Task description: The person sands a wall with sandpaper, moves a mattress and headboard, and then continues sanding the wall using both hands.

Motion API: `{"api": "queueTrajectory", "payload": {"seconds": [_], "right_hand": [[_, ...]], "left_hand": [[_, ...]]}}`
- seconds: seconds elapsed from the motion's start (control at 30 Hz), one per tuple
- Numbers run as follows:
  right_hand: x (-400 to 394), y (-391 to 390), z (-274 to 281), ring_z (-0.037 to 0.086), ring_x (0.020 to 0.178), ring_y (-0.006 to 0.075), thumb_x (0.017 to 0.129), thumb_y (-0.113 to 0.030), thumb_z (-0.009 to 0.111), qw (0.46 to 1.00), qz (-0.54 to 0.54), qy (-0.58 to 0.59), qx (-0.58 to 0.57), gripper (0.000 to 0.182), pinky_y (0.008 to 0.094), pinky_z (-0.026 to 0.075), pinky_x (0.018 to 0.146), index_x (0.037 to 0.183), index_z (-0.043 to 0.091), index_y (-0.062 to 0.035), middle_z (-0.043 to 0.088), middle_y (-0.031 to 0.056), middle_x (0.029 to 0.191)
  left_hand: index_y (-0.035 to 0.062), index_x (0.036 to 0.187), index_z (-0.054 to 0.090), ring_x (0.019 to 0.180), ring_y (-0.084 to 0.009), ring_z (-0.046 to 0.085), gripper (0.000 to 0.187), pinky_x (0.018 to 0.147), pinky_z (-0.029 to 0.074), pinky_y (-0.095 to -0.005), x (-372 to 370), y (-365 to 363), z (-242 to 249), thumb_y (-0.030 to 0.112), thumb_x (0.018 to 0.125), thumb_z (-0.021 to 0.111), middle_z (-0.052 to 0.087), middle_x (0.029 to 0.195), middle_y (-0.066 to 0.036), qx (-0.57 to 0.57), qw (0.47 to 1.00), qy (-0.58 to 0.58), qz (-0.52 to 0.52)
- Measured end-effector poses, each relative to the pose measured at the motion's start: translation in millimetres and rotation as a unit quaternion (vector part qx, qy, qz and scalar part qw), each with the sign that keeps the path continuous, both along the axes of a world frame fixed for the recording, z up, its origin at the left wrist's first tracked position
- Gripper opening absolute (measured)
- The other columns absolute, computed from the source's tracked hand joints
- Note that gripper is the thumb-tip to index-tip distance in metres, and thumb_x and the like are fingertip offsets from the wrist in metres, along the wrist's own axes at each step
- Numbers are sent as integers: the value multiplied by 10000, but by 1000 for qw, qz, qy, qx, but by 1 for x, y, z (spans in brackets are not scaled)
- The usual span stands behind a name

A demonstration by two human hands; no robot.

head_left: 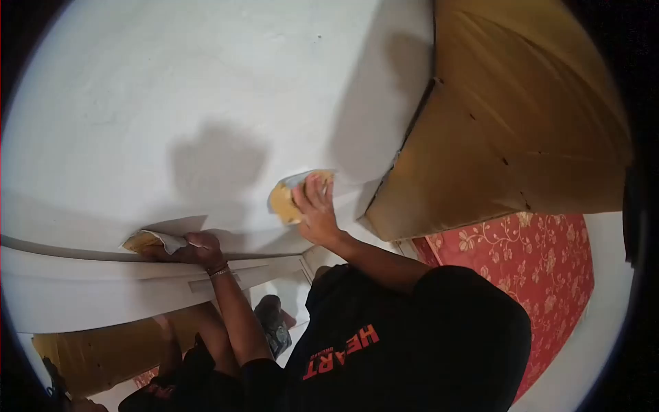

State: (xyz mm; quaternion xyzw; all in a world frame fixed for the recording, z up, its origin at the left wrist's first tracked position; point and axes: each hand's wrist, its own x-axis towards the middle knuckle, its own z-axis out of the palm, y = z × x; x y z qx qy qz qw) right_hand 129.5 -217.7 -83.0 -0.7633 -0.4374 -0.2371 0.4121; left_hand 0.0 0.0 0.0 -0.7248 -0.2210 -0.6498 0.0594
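My right hand (318, 211) presses with bent fingers on a yellow sheet with a pale grey side (283, 201), which looks like sandpaper. The sheet lies against the white surface (137, 130). Lower left, my left hand (200, 250), with a bracelet at the wrist, is closed round a second, crumpled sheet (145, 242), yellowish inside and whitish outside. This hand is beside the ledge below the white surface. Its fingertips are partly hidden by the sheet.
A brown padded panel (508, 137) meets the white surface at a dark-edged corner on the right. Below it is red floral fabric or wallpaper (508, 254). A white ledge (75, 281) runs along the left, above a mirror-like surface (103, 353) showing a reflected arm and black shirt.
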Motion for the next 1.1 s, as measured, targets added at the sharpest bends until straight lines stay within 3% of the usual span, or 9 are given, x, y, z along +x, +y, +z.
{"api": "queueTrajectory", "payload": {"seconds": [0.1, 0.23, 0.3, 0.37, 0.47, 0.63, 0.77, 1.0, 1.1], "right_hand": [[21, -35, 73, 110, 1256, 496, 713, -200, 523, 984, -114, -26, 135, 698, 633, 38, 981, 1332, 228, -72, 86, 282, 1387], [59, -68, 164, -31, 1314, 385, 836, -247, 434, 949, -119, 34, 291, 633, 506, -74, 1024, 1330, 157, 37, 37, 263, 1406], [61, -62, 134, -9, 1310, 401, 830, -239, 441, 941, -87, 107, 311, 638, 518, -40, 1029, 1324, 154, 45, 46, 266, 1404], [32, -50, 95, 24, 1290, 451, 792, -204, 482, 970, -166, 30, 175, 667, 553, -5, 1021, 1315, 165, 61, 49, 297, 1388], [-12, -47, 18, 47, 1264, 501, 728, -154, 532, 992, -81, 80, 57, 730, 589, 20, 1008, 1315, 153, 58, 50, 334, 1365], [28, -65, 95, 14, 1265, 506, 705, -84, 560, 983, -121, 7, 138, 773, 586, -16, 1004, 1329, 120, 34, 48, 328, 1368], [62, -89, 171, 24, 1295, 440, 819, -252, 470, 972, -127, -25, 195, 680, 538, 14, 1030, 1344, 136, 22, 62, 269, 1401], [-1, -62, 19, 59, 1260, 507, 733, -218, 572, 995, -73, 52, 39, 757, 592, 43, 1006, 1295, 177, 98, 66, 377, 1336], [5, -69, 40, 24, 1255, 526, 797, -239, 498, 996, -74, 48, 26, 741, 574, 25, 1009, 1320, 99, 103, 46, 384, 1338]], "left_hand": [[-66, 1339, 9, 1309, -344, 102, 692, 1063, 139, -438, -14, -42, 16, 253, 843, 370, 64, 1407, -205, 50, 998, 9, -31], [-65, 1339, 22, 1306, -335, 121, 683, 1061, 158, -426, -19, -38, 0, 248, 840, 367, 74, 1404, -206, 43, 999, 24, 17], [-65, 1339, 27, 1305, -333, 128, 681, 1061, 161, -423, -21, -39, 6, 250, 839, 366, 75, 1404, -207, 57, 998, 31, 19], [-68, 1339, 37, 1304, -330, 135, 673, 1061, 163, -417, -22, -43, 8, 249, 842, 363, 74, 1404, -208, 57, 997, 38, 25], [-71, 1338, 41, 1304, -336, 133, 667, 1062, 158, -420, -24, -37, 1, 254, 848, 356, 77, 1403, -210, 82, 994, 52, 43], [-105, 1322, 55, 1296, -352, 135, 601, 1060, 103, -421, -18, -45, 7, 238, 908, 323, 112, 1387, -247, 63, 998, 16, -17], [-110, 1318, 59, 1296, -352, 130, 599, 1060, 102, -419, -15, -49, 9, 233, 908, 327, 105, 1387, -248, 71, 997, 13, -20], [-137, 1301, 91, 1287, -368, 145, 586, 1056, 121, -414, -17, -47, 10, 226, 910, 333, 127, 1370, -275, 90, 996, -3, -22], [-80, 1334, 18, 1307, -363, 95, 675, 1060, 119, -463, -20, -42, 7, 290, 870, 340, 59, 1402, -222, 62, 998, 30, 16]]}}
